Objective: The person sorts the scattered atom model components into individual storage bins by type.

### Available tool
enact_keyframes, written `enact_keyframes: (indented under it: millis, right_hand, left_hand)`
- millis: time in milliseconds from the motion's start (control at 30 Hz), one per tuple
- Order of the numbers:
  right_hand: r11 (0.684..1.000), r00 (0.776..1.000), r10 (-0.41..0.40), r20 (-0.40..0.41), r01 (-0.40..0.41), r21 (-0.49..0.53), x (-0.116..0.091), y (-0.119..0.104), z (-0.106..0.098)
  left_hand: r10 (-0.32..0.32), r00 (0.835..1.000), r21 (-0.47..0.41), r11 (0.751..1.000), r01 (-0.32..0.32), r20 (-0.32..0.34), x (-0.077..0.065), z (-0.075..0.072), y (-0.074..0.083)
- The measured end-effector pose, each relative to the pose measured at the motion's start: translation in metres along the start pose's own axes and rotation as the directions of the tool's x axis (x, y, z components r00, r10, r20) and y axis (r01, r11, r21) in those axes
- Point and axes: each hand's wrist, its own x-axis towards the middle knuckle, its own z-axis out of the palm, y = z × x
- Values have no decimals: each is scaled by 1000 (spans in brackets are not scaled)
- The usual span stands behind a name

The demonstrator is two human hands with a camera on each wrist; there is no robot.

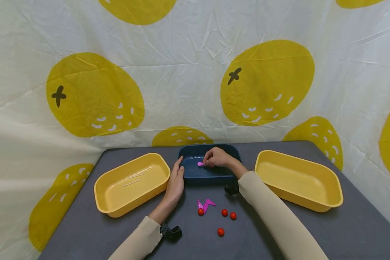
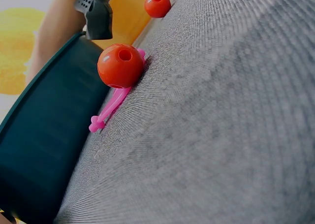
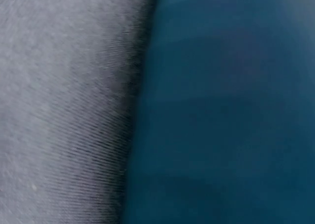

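Over the dark blue basin [image 1: 211, 179], my right hand [image 1: 217, 157] pinches a small pink piece with a rounded end [image 1: 200, 164]; its other end is hidden by the fingers. My left hand [image 1: 175, 180] lies along the basin's left end, fingers extended, fingertips right at the rim. In front of the basin lie several slim pink pieces [image 1: 206, 207], one with a knobbed tip in the left wrist view. A red bead [image 1: 200, 212] with a hole touches them. The right wrist view shows only the blurred basin wall [image 3: 221, 115] and the grey cloth; no hand appears there.
A yellow basin [image 1: 99, 191] with thin white sticks [image 1: 131, 183] stands at the left. Another yellow basin [image 1: 338, 187] stands at the right. More red beads [image 1: 220, 232] lie on the grey table [image 1: 195, 245] between my forearms. A patterned curtain [image 1: 182, 90] hangs behind the table.
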Motion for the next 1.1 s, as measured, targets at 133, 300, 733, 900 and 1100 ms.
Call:
enact_keyframes:
  millis: [133, 300, 733, 900, 1100]
  right_hand:
    - [1000, 1000, -9, -1, 9, -28, 0, 1, 2]
    - [998, 999, -39, 27, 40, -44, -1, 2, 2]
    - [997, 1000, -10, 21, 12, -73, 2, 5, 7]
    - [997, 999, -14, 35, 17, -73, 1, 3, 6]
    - [997, 999, -18, 44, 21, -75, 1, 3, 4]
  left_hand:
    - [6, 1000, -7, 1000, -6, 3, 1, 0, -1]
    - [5, 1000, -7, 1000, -5, 5, 0, 1, -1]
    - [13, 1000, -3, 1000, -13, 4, 0, 1, -2]
    - [11, 1000, -7, 1000, -11, 8, -2, -1, 3]
    - [5, 1000, 2, 1000, -5, 3, 0, 0, 0]
